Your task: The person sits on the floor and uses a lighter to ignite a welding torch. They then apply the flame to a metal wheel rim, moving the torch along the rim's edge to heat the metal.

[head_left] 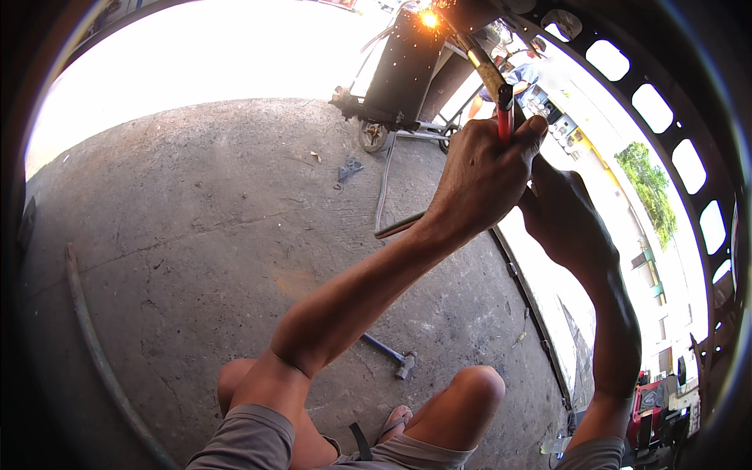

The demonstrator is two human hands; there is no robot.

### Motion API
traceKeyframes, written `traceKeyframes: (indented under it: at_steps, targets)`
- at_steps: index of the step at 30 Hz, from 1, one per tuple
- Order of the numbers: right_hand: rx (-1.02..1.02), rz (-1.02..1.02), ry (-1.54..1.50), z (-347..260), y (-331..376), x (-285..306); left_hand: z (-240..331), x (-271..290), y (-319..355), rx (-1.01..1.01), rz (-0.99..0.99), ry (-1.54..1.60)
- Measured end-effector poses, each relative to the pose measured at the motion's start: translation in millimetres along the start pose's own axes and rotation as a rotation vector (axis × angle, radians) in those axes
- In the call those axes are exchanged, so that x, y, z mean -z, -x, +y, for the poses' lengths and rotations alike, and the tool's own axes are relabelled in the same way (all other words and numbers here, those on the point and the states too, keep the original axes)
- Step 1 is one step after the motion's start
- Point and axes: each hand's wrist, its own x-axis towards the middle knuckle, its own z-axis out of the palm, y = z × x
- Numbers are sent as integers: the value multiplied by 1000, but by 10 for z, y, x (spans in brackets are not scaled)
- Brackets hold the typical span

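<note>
My left hand [487,168] is closed around a gas torch [487,72] with a brass-coloured barrel and a red part by my thumb. The torch points up and away to the left. At its far end a bright orange glow [429,19] throws sparks against a dark metal edge. Just behind and to the right, my right hand [570,213] is curled in at the torch's rear; its fingertips are mostly hidden by my left hand. A twin hose [399,225] passes beneath my left wrist and runs toward a wheeled cart.
The dark wheeled cart [392,78] stands ahead. A hammer [401,364] lies on the concrete floor [196,235] near my knees, and a long pipe [102,360] at left. A perforated metal frame [666,125] arches overhead at right. Beyond the torch sits another person [521,76].
</note>
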Motion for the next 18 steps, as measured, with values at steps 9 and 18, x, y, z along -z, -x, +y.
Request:
traceKeyframes:
  at_steps: [9, 18]
  targets:
    - [-16, -22, -26, -19, -5, 29, 16, -4, 9, -39, 15, -4]
    - [-15, -42, -70, -2, -5, 27, 29, -5, 4, -23, 21, 1]
